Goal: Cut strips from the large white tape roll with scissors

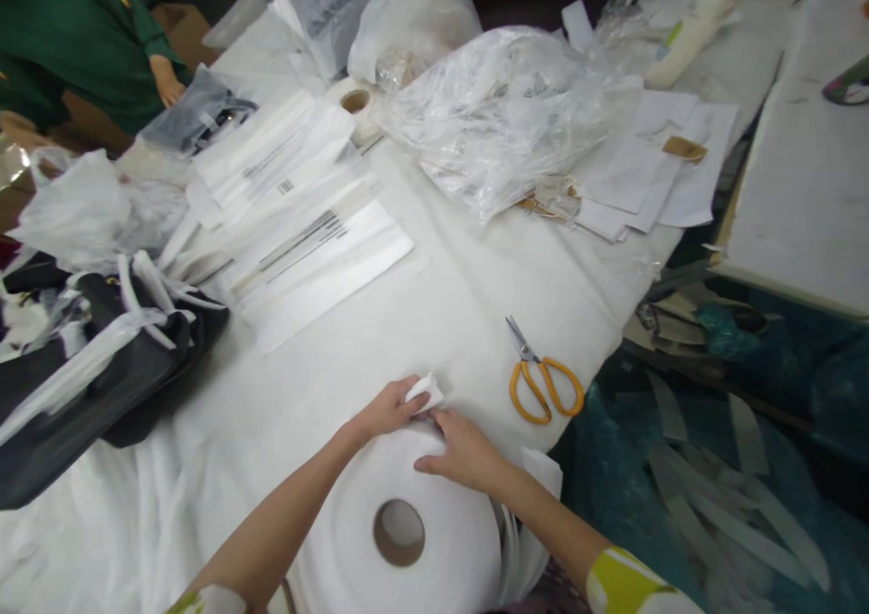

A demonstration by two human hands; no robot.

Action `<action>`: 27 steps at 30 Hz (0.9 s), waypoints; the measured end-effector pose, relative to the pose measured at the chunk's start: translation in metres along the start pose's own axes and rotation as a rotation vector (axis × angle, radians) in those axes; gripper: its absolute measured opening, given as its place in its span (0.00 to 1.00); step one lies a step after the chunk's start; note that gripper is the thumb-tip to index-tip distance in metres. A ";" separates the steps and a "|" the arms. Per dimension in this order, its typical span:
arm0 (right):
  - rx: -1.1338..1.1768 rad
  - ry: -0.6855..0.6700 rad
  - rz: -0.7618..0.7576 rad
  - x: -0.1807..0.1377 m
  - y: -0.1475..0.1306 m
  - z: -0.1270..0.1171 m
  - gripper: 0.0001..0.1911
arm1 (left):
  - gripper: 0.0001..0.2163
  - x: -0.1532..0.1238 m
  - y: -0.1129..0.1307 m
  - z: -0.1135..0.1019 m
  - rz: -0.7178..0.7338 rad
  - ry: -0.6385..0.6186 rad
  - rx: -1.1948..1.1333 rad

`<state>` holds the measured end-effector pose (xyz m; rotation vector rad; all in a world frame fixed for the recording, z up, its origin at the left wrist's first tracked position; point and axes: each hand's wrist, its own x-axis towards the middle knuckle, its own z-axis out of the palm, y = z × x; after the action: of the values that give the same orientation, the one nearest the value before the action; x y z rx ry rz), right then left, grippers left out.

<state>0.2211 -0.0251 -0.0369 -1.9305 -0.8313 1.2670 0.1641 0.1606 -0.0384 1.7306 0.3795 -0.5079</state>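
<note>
One big roll of white tape (434,514), lying flat at the near edge of the white-covered table (434,315), brown core hole facing up, layers wound tight and smooth. One loose tape end (426,389), white and crumpled, lifted off the roll's far rim. Left hand (392,407) pinched shut on that tape end; right hand (467,453) pressed flat on the roll's top, fingers together. One pair of orange-handled scissors (543,377) just right of the hands, blades closed. One smaller tape roll (357,103) far back. One stack of flat white bags (299,225) at left. One co-worker's hand (167,80), green sleeve, far left.
</note>
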 end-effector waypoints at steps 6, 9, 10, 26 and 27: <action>-0.060 -0.117 0.087 0.019 -0.016 0.006 0.36 | 0.22 -0.003 -0.006 -0.010 -0.010 0.357 -0.389; -0.054 -0.153 0.094 0.025 -0.023 0.010 0.30 | 0.23 -0.010 -0.011 -0.030 0.032 0.562 -0.612; -0.042 -0.161 0.091 0.028 -0.024 0.011 0.28 | 0.23 -0.017 -0.013 -0.040 0.059 0.619 -0.675; 0.281 0.084 0.340 0.113 -0.031 -0.087 0.37 | 0.06 -0.375 -0.028 -0.082 0.684 1.794 -1.173; 0.303 0.120 0.364 0.120 -0.031 -0.092 0.37 | 0.07 -0.399 -0.024 -0.061 0.707 1.862 -1.186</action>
<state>0.3419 0.0717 -0.0446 -1.9363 -0.2130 1.3767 -0.1800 0.2333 0.1622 0.5323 0.9641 1.6893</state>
